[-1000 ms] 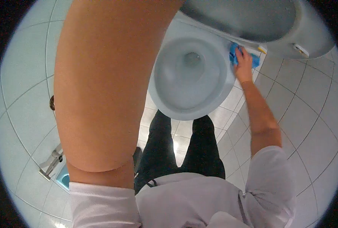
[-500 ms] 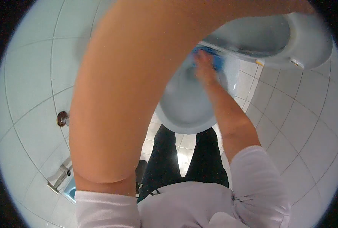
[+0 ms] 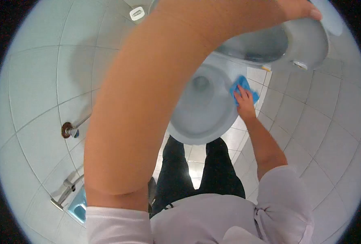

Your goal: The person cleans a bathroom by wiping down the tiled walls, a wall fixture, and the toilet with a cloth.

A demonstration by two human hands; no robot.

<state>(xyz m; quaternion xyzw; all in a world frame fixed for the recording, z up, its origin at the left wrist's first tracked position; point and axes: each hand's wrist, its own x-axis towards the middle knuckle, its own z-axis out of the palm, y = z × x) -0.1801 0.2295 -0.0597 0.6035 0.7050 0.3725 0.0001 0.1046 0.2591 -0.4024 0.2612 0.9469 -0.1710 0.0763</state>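
Observation:
My left arm crosses the view, and my left hand (image 3: 301, 9) is at the upper right on the edge of the raised toilet seat (image 3: 310, 44). Its thumb shows; the other fingers are mostly out of sight. Below, the pale toilet bowl (image 3: 204, 126) stands open, partly behind my left forearm. My right hand (image 3: 246, 103) presses a blue cloth (image 3: 242, 81) against the right outer side of the bowl's rim, its fingers bent over the cloth.
Pale tiled walls (image 3: 34, 81) rise on both sides. At left are a wall valve (image 3: 68, 130), a metal fitting (image 3: 64, 193) and a light-blue container (image 3: 78, 207). A small white labelled object (image 3: 137, 14) sits at the top. My legs (image 3: 219, 171) stand before the bowl.
My right hand has moved the blue cloth from the back of the bowl, near the seat, toward me and right, to the rim's outer side. The raised seat appears shifted slightly left.

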